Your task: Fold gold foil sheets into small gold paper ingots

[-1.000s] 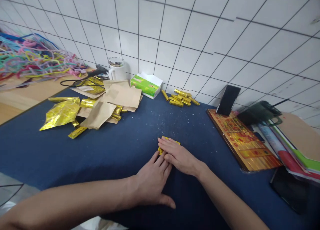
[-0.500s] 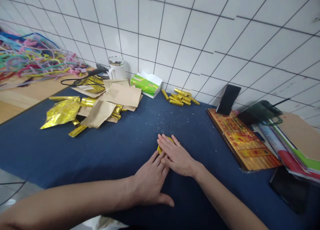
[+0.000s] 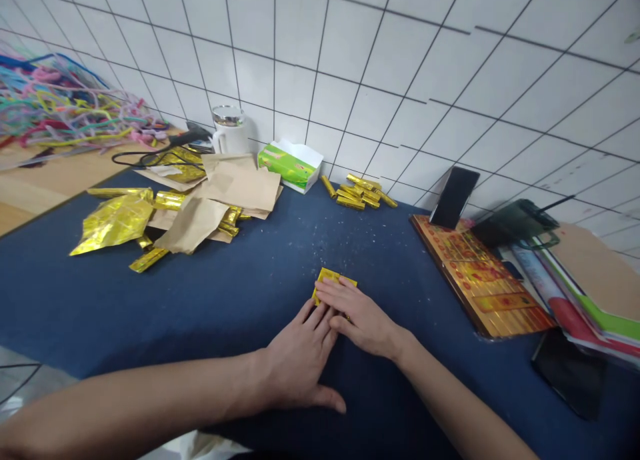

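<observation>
A small piece of gold foil paper (image 3: pixel 327 275) lies on the dark blue table covering (image 3: pixel 270 280), mostly hidden under my hands. My left hand (image 3: pixel 303 353) is laid flat with fingers stretched forward onto the paper's near edge and its thumb spread out to the side. Over the left fingertips and the paper rests my right hand (image 3: pixel 363 313), palm down, fingers extended. Only the far part of the gold paper shows beyond the right fingers.
At the back are several gold rolls (image 3: pixel 357 192), a green tissue pack (image 3: pixel 290 165) and a white mug (image 3: pixel 230 132). Brown paper (image 3: pixel 240 187) and gold foil (image 3: pixel 117 217) lie left. A phone (image 3: pixel 454 197) leans on a gold-red stack (image 3: pixel 483 280) at right, beside a dark cup (image 3: pixel 517 223).
My right hand has slid slightly back toward me, so more of the gold paper's far edge shows. My left hand has hardly moved. The view has shifted a little.
</observation>
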Demonstrator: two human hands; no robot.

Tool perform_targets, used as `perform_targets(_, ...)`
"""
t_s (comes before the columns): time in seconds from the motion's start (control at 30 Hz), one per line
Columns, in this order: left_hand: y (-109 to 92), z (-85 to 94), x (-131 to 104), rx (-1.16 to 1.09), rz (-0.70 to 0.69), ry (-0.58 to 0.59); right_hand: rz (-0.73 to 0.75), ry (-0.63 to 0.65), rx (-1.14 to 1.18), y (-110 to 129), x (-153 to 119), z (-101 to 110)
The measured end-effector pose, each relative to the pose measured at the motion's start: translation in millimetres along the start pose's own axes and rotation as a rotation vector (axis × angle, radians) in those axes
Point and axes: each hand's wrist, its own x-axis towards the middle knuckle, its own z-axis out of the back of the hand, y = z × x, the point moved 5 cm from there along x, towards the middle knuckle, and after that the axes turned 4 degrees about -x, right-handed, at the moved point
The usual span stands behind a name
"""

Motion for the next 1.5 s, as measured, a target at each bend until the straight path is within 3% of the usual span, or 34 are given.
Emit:
perform_targets(0.3, 1.5, -5.1, -1.0, -0.010, 0.009, 0.008, -0.045, 0.034, -0.154, -13.1, 8.2, -6.2)
perform_targets(0.4, 1.8, -4.5, -1.2, -0.009, 0.004, -0.004, -0.035, 0.009, -0.069, -13.3, 7.8, -2.0)
perform_targets(0.47, 2.3, -5.7, -2.0, -0.006, 0.005, -0.001, -0.035, -0.068, 0.121, -16.9, 4.5, 9.7)
perform_targets(0.53, 2.6, -7.6, -3.0, 0.004, 0.008, 0.001, -0.079, -0.260, 0.305, -25.1, -3.8, 27.8)
perform_targets(0.63, 2.2, -9.2, -3.9, 0.025, 0.013, -0.002, -0.173, -0.403, 0.232, -33.1, -19.8, 40.0)
perform_targets(0.73, 1.3, -8.4, -3.8, 0.033, 0.014, -0.007, -0.166, -0.320, 0.010, -27.3, -25.4, 29.7)
perform_targets(0.97, 0.6, -6.3, -2.0, 0.007, 0.017, 0.015, -0.125, -0.035, -0.368, -18.5, -10.2, -4.4)
perform_targets(1.13, 1.3, -3.6, -11.1, -0.040, -0.008, 0.049, -0.115, -0.005, -0.474, -23.0, -9.8, -11.5)
perform_targets(1.27, 9.6, 19.3, -18.2, -0.078, -0.040, 0.127, -0.105, 0.008, -0.484, -22.5, -9.9, -11.5)
perform_targets(1.37, 21.8, 39.0, -12.8, -0.055, -0.031, 0.069, -0.095, 0.028, -0.466, -21.2, -9.2, -10.8)
perform_targets(1.43, 29.0, 38.7, -7.4, -0.021, -0.041, 0.053, -0.094, 0.034, -0.458, -20.6, -9.0, -10.4)
perform_targets(1.5, 34.1, 27.1, -4.1, -0.001, -0.061, 0.105, -0.097, 0.030, -0.455, -20.0, -9.1, -10.1)
